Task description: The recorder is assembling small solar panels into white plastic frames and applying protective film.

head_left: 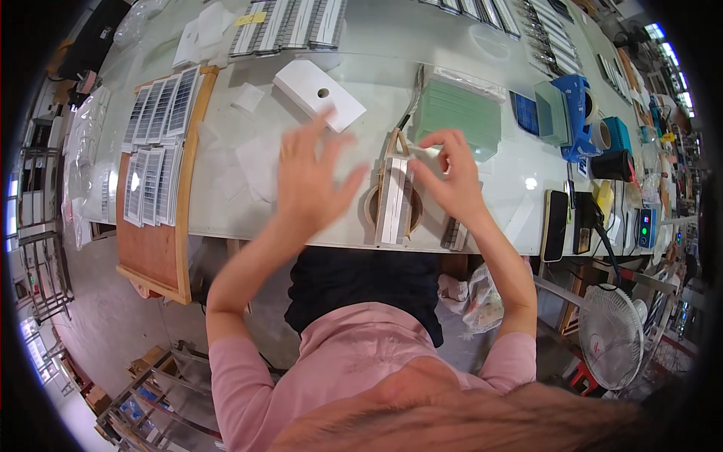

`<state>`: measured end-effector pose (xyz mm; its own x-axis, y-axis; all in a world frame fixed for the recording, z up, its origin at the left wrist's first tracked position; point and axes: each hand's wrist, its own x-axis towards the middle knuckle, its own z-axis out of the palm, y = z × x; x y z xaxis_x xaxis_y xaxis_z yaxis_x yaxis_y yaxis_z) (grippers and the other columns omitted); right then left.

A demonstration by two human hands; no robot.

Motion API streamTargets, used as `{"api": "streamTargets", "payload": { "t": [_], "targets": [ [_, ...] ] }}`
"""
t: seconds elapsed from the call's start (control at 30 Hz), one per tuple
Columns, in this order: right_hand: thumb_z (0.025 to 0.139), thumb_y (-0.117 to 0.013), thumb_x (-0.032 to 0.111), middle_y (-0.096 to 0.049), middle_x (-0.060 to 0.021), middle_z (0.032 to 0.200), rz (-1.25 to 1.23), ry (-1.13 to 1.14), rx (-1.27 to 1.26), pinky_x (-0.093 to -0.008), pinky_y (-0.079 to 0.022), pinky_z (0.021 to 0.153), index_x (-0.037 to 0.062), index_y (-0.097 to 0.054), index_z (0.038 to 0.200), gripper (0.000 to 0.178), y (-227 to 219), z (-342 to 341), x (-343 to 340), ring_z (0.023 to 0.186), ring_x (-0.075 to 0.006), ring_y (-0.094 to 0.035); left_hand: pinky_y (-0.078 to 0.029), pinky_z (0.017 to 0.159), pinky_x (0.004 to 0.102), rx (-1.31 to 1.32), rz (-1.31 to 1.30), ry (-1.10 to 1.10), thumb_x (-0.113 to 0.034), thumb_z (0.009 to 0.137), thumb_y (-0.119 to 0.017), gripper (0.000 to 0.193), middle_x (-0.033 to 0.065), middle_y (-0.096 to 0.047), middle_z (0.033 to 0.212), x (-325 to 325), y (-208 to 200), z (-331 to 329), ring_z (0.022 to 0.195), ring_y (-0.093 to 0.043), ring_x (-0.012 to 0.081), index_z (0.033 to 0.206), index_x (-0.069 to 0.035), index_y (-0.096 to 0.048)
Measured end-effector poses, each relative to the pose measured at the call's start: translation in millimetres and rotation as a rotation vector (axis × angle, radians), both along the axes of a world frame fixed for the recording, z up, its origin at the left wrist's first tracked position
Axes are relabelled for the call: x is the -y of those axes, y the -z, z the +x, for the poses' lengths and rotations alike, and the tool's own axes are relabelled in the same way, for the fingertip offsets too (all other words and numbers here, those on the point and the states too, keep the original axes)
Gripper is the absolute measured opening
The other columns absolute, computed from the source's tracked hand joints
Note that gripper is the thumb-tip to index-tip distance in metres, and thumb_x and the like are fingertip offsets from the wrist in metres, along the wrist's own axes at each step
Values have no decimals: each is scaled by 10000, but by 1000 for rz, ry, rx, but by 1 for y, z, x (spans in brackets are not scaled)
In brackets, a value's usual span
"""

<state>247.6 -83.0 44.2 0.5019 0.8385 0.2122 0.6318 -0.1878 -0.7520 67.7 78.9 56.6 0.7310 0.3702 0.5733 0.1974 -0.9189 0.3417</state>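
Lower centre on table [361,75]: pale strip stack [395,197] on round wooden stand, right hand [452,177] grip pinched on small white piece [426,151] at its top, left hand [310,177] blurred, fingers spread, holding nothing; beyond, green packet [459,111], white box [319,93] upper centre.

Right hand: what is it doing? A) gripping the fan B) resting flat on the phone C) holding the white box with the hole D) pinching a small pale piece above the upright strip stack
D: the right hand pinches a small pale piece by its fingertips, just over the top of the strip stack; the phone, fan and white box lie untouched.
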Motion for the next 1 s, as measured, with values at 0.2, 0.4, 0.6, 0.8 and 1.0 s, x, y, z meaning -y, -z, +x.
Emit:
{"api": "streamTargets", "payload": {
  "t": [0.2, 0.4, 0.6, 0.8, 1.0],
  "targets": [
    [818, -745, 161, -530, -37, 940, 52, 101, -58, -269, -354, 552, 57, -638, 979, 219, 1, 9, 15, 600, -116, -389, -494, 804, 423, -415, -406, -114, -272, 778, -791, 382, 109, -532, 1122, -49, -12, 30, 964, -584, 310, 989, -54, -560],
    [836, -720, 126, -566, -43, 936, -20, 54, -109, -268, -379, 554, 78, -668, 954, 137, 0, 6, 19, 589, -124, -430, -498, 759, 398, -297, -383, -70, -255, 797, -775, 360, 86, -579, 1100, -52, -1, 25, 847, -623, 275, 988, -35, -562],
    [827, -707, 104, -554, -27, 944, 5, 29, -114, -248, -324, 535, 57, -671, 985, 169, -1, 6, 13, 580, -88, -356, -501, 747, 385, -307, -450, -98, -230, 767, -792, 348, 104, -629, 1083, -50, -10, 28, 875, -637, 286, 960, -17, -596],
    [840, -714, 122, -545, -27, 948, 16, 16, -117, -245, -326, 547, 50, -670, 987, 170, -3, 3, 11, 595, -85, -353, -509, 721, 370, -337, -532, -73, -253, 773, -786, 335, 94, -672, 1075, -62, -16, 25, 777, -662, 238, 942, 4, -653],
    [929, -642, 167, -580, -10, 878, 53, 13, -140, -237, -314, 524, 44, -676, 1020, 157, 0, 6, 11, 562, -82, -363, -523, 719, 286, -47, -1204, -175, -220, 816, -766, 316, 133, -737, 1055, -62, -14, 22, 747, -684, 155, 1038, 3, -731]
  ]
}}
